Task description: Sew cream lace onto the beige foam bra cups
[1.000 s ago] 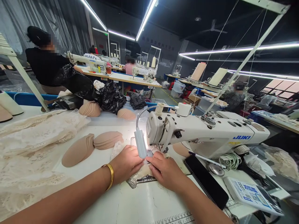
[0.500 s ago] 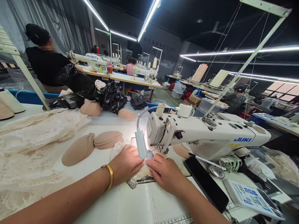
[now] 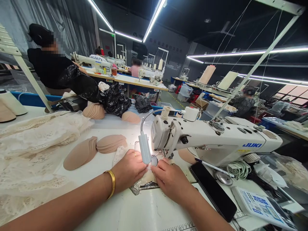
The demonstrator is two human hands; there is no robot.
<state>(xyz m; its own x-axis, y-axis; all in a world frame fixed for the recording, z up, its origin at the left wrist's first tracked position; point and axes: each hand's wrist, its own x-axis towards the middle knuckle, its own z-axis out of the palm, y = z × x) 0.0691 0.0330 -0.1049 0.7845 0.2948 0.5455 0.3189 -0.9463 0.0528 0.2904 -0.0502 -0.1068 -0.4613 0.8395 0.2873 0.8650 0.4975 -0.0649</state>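
Observation:
My left hand [image 3: 131, 170], with a gold bangle at the wrist, presses its bunched fingers on a piece of pale lace fabric [image 3: 117, 155] just left of the needle area. Opposite it, my right hand [image 3: 169, 179] has its fingers closed at the fabric's right side, close to the presser foot. Both sets of fingertips nearly meet below the small grey lamp [image 3: 144, 149], which lights the spot and partly hides the cloth. The white sewing machine [image 3: 211, 138] stands over the work. Fingers and lamp cover the needle and most of the cloth.
Stacked beige oval pads [image 3: 80, 154] and a heap of cream lace [image 3: 36, 138] lie left. A black phone [image 3: 213, 191], a pen [image 3: 214, 167] and a plastic-wrapped box [image 3: 261, 203] lie right. Black bags [image 3: 117, 102] sit behind. A co-worker [image 3: 48, 64] sits at the far left.
Both hands stay nearly in place, with the right fingers shifting very slightly. The view has turned a little.

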